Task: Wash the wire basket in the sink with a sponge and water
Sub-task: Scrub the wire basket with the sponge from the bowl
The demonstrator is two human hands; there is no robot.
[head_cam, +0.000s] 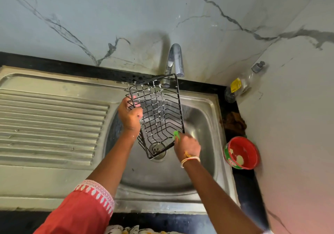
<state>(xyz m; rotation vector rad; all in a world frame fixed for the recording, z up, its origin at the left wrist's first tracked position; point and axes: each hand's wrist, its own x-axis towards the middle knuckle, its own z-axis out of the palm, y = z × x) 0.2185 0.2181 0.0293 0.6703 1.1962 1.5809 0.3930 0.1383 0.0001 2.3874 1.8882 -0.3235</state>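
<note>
Over the steel sink (202, 107), below the tap (176, 60), you hold the soapy black wire basket (159, 114) tilted: your left hand (130, 114) grips its left rim, while your right hand (188, 146) pinches a green sponge (176, 134) against its near corner.

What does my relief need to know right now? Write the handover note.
Left hand: grips the basket by its left rim, holding it tilted over the sink.
Right hand: holds the green sponge against the basket's lower right corner.
Done: suds show on the wires.
Left: scrub the rest, then rinse; no water visible from the tap.
</note>
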